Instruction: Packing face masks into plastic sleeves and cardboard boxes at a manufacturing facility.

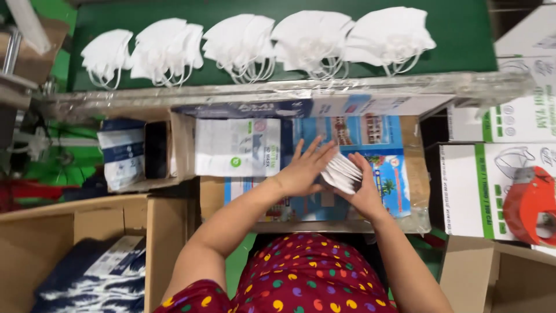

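Between my two hands is a small stack of folded white face masks, held over a flattened blue printed carton. My left hand lies flat against the stack's left side with fingers spread. From the right and below, my right hand cups the stack. Several piles of white masks with ear loops lie in a row on the green conveyor beyond. A white bag of masks lies left of my hands.
An orange tape dispenser rests on white and green boxes at the right. A cardboard box with dark blue packs stands at lower left. Another small box with blue-white packets sits behind it. A brown carton fills the lower right.
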